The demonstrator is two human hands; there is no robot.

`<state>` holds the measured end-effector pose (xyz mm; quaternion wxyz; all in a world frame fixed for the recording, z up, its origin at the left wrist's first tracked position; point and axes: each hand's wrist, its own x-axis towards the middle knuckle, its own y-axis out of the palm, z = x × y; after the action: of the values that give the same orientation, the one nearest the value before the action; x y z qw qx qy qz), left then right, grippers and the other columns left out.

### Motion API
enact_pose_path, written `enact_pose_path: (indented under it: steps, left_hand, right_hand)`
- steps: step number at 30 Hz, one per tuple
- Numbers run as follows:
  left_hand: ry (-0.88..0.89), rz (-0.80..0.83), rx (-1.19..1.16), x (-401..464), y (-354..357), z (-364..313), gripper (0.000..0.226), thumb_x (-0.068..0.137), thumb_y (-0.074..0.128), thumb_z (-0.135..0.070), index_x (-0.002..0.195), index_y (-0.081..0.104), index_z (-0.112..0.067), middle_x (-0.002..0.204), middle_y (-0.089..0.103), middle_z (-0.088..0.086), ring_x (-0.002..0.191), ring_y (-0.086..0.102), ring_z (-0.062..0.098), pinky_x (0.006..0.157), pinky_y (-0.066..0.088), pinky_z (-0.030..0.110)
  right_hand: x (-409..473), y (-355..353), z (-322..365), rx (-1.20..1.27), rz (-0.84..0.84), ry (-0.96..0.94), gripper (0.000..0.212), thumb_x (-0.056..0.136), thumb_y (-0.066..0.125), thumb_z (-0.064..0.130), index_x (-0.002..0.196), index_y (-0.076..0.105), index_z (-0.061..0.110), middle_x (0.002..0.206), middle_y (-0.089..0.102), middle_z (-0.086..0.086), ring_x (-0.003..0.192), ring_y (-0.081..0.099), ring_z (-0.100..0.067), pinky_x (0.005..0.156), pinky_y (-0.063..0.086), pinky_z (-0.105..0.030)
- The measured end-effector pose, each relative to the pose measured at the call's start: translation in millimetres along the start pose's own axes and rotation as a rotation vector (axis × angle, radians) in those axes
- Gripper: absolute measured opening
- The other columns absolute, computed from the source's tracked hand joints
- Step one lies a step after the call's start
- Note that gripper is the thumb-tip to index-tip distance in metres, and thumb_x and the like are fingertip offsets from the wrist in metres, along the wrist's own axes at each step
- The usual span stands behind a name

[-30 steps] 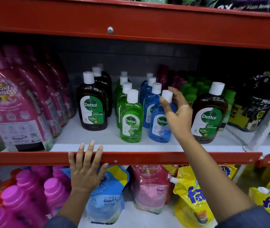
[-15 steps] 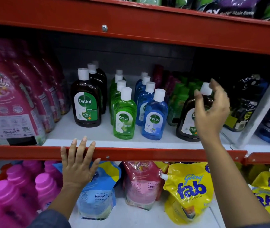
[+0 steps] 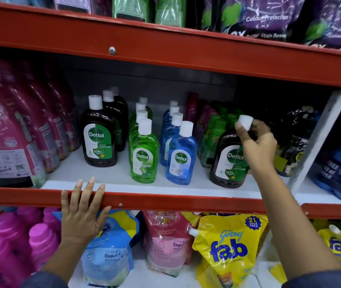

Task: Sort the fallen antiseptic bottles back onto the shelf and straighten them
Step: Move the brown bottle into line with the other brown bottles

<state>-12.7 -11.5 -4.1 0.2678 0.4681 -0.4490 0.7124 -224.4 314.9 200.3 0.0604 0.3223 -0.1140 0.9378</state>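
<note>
On the white middle shelf point(image 3: 111, 179) stand rows of upright antiseptic bottles: brown ones point(image 3: 100, 134) at the left, green ones point(image 3: 144, 152) in the middle, blue ones point(image 3: 181, 156) to their right. A lone brown bottle point(image 3: 227, 161) stands further right, leaning slightly. My right hand point(image 3: 256, 146) grips its white cap point(image 3: 245, 122) with the fingertips. My left hand point(image 3: 82, 213) lies flat over the red front rail point(image 3: 165, 201), fingers spread, holding nothing.
Pink softener pouches point(image 3: 5, 142) fill the shelf's left; small green bottles point(image 3: 215, 129) and dark pouches point(image 3: 294, 142) stand behind and right of the lone bottle. A grey upright post point(image 3: 319, 138) is at the right. Pouches and pink bottles sit below; purple packs above.
My right hand left the front blue bottle, moved right and closed its fingertips on the lone brown bottle's cap. My left hand stayed on the rail.
</note>
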Motion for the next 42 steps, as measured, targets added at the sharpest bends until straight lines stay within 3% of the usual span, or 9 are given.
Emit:
enact_pose_path:
  steps: [3,6,8,12,19,26,29,37,42]
  left_hand:
    - [-0.011,0.024,-0.001,1,-4,-1,0.052,0.102,0.024,-0.049,0.142,0.033,-0.016,0.142,0.039,0.017,0.134,0.030,0.038,0.121,0.006,0.052]
    - [-0.008,0.040,0.003,3,-8,0,0.053,0.102,0.025,-0.050,0.141,0.036,-0.016,0.142,0.041,0.018,0.134,0.031,0.038,0.119,0.009,0.053]
    - [0.000,0.048,0.007,3,-11,1,0.055,0.102,0.025,-0.052,0.146,0.033,-0.018,0.143,0.041,0.017,0.136,0.031,0.037,0.119,0.010,0.053]
    - [0.025,0.049,-0.008,2,-13,5,0.061,0.102,0.024,-0.054,0.155,0.017,-0.024,0.148,0.037,0.016,0.138,0.029,0.035,0.120,0.011,0.053]
    - [-0.084,0.057,-0.071,3,-16,18,0.063,0.101,0.025,-0.056,0.153,0.023,-0.020,0.148,0.038,0.024,0.138,0.030,0.038,0.120,0.011,0.051]
    - [-0.082,0.036,-0.049,-3,-15,64,0.061,0.101,0.029,-0.055,0.146,0.038,-0.015,0.146,0.040,0.024,0.137,0.033,0.038,0.120,0.013,0.054]
    - [-0.052,0.020,-0.070,-8,-15,77,0.059,0.101,0.030,-0.054,0.144,0.040,-0.015,0.146,0.040,0.023,0.139,0.032,0.036,0.121,0.013,0.052]
    - [0.021,-0.025,-0.124,-11,-7,92,0.054,0.101,0.031,-0.053,0.146,0.031,-0.023,0.146,0.037,0.015,0.141,0.025,0.028,0.123,0.008,0.045]
    - [0.022,-0.059,-0.112,-12,-1,92,0.051,0.101,0.031,-0.053,0.138,0.043,-0.020,0.142,0.040,0.014,0.139,0.025,0.027,0.123,0.007,0.044]
  right_hand:
    - [-4,0,1,0.032,-0.025,-0.021,0.037,0.091,0.066,0.036,0.119,0.064,0.012,0.096,0.070,-0.023,0.094,0.064,-0.041,0.073,0.048,-0.038]
    - [-11,0,1,0.084,-0.070,-0.038,0.036,0.089,0.069,0.036,0.117,0.066,0.013,0.088,0.069,-0.005,0.094,0.063,-0.043,0.080,0.051,-0.045]
    - [-16,-2,6,0.127,-0.101,-0.072,0.034,0.089,0.069,0.035,0.115,0.067,0.014,0.086,0.066,0.010,0.090,0.062,-0.043,0.076,0.051,-0.043]
    - [-28,-11,28,0.135,-0.129,-0.203,0.031,0.091,0.068,0.033,0.115,0.068,0.013,0.104,0.073,0.002,0.088,0.069,-0.019,0.074,0.052,-0.040]
    - [-73,2,76,0.186,-0.040,-0.261,0.020,0.089,0.071,0.025,0.109,0.069,0.019,0.099,0.070,0.015,0.100,0.067,-0.001,0.091,0.054,-0.026]
    - [-120,61,123,0.359,0.068,-0.242,0.016,0.088,0.071,0.020,0.104,0.069,0.026,0.100,0.075,0.005,0.100,0.071,-0.014,0.091,0.057,-0.042]
    - [-137,95,140,0.428,0.094,-0.196,0.019,0.088,0.071,0.020,0.107,0.071,0.016,0.103,0.076,-0.002,0.102,0.071,-0.016,0.094,0.055,-0.048]
    - [-163,175,182,0.493,0.164,-0.168,0.019,0.086,0.073,0.023,0.105,0.071,0.019,0.103,0.076,-0.001,0.103,0.071,-0.015,0.094,0.056,-0.046]
    - [-160,207,192,0.467,0.171,-0.178,0.013,0.087,0.073,0.024,0.100,0.070,0.026,0.101,0.076,0.004,0.102,0.070,-0.009,0.091,0.057,-0.037]
